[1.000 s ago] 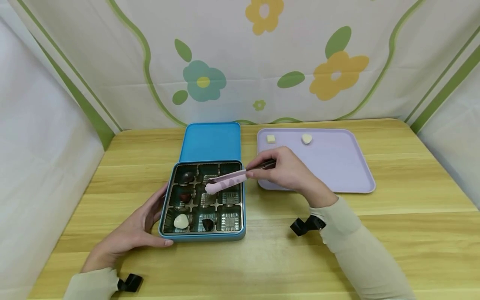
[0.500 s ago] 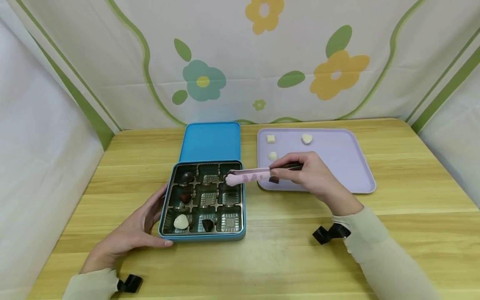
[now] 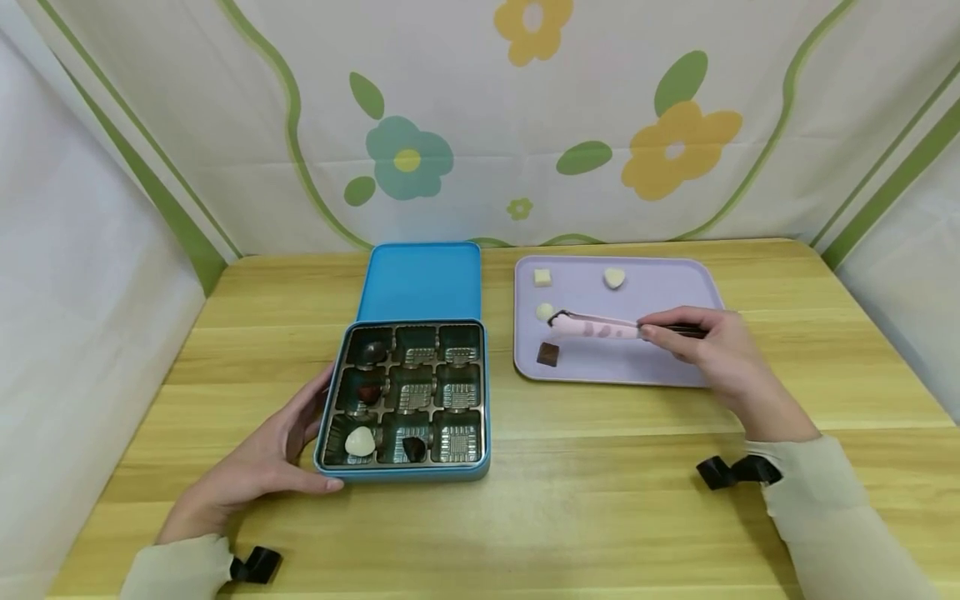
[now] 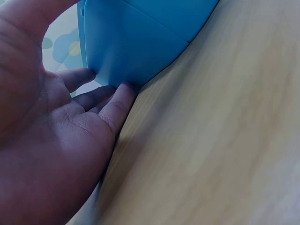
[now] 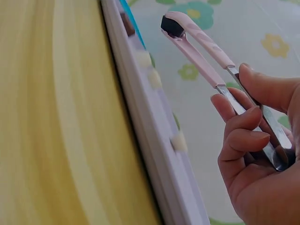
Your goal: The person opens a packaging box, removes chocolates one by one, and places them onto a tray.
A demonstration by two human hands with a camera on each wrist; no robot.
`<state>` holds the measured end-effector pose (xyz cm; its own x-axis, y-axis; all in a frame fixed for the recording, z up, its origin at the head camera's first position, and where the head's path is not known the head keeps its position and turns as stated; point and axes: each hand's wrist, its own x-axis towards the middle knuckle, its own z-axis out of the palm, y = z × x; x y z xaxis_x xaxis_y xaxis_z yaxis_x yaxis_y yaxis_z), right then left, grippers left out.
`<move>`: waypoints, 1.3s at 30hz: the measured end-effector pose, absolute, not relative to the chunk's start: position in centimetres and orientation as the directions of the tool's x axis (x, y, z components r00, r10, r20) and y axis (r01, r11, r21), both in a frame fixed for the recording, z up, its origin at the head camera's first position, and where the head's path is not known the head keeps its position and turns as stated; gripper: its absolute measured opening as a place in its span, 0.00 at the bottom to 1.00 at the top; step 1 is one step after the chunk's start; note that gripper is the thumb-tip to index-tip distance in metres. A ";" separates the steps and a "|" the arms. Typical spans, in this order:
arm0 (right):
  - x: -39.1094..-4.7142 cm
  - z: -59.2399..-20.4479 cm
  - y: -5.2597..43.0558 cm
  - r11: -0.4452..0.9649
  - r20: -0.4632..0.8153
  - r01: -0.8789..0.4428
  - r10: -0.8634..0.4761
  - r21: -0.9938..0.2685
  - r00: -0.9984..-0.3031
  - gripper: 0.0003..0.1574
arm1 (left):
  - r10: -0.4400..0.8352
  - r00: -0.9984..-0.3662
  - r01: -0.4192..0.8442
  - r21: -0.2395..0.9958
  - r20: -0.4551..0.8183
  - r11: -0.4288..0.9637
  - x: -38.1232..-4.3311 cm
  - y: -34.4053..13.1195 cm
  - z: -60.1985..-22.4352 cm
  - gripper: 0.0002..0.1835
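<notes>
My left hand [image 3: 262,467] holds the corner of an open blue tin [image 3: 405,476], thumb along its front and fingers at its left side. In the left wrist view the fingertips [image 4: 123,93] press against the tin wall. My right hand [image 3: 720,354] grips pink paw-tipped tongs [image 3: 600,327] by their metal handle. Their tips pinch a dark chocolate [image 5: 172,27] over the lilac tray [image 3: 652,367]. Inside the tin's divided insert lie a dark chocolate [image 3: 372,353] at back left, a reddish-brown one [image 3: 368,393], a white one [image 3: 360,442] at front left and another dark one [image 3: 414,449].
On the tray sit a white square chocolate [image 3: 542,277], a white heart-like one [image 3: 614,277], a pale round one [image 3: 544,312] and a brown square one [image 3: 547,355]. The blue lid [image 3: 420,282] lies behind the tin. A flowered cloth [image 3: 480,192] rises behind the wooden table [image 3: 570,517].
My right hand has carried the tongs and dark chocolate rightward from over the tin to over the tray. The brown square chocolate on the tray has come into view. My left hand stays at the tin.
</notes>
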<state>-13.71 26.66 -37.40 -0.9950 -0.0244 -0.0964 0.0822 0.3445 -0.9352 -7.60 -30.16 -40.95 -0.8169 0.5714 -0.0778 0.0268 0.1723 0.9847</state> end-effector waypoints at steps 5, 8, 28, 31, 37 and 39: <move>-13.2 -38.2 29.6 0.372 -0.125 0.129 0.036 -0.919 -0.992 0.14 | 0.580 -0.812 0.044 0.985 -0.063 0.168 -7.7 -30.2 -41.0 0.72; -12.8 -38.5 30.9 0.383 -0.126 0.140 0.061 -0.913 -0.990 0.11 | 0.580 -0.812 0.054 0.984 -0.057 0.172 -7.6 -30.2 -41.0 0.72; -13.0 -38.3 32.5 0.373 -0.205 0.280 0.229 -0.885 -0.952 0.09 | 0.556 -0.827 0.015 0.984 -0.087 0.177 -7.2 -30.3 -40.9 0.72; -13.0 -38.2 32.5 0.383 -0.195 0.284 0.255 -0.879 -0.947 0.12 | 0.553 -0.827 -0.004 0.984 -0.104 0.179 -7.3 -30.3 -40.9 0.72; -12.5 -38.0 31.9 0.546 -0.049 0.199 0.277 -0.814 -0.960 0.26 | 0.557 -0.823 -0.009 0.983 -0.112 0.185 -7.5 -30.3 -41.0 0.72; -12.4 -38.0 31.6 0.635 0.066 0.117 0.257 -0.764 -0.964 0.27 | 0.560 -0.822 -0.005 0.983 -0.109 0.183 -7.7 -30.3 -41.1 0.72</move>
<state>-12.39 31.55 -38.02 -0.9642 0.2570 0.0660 0.1169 0.6346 -0.7640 -7.65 -30.32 -41.06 -0.8216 0.5596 -0.1089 -0.0053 0.1835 0.9830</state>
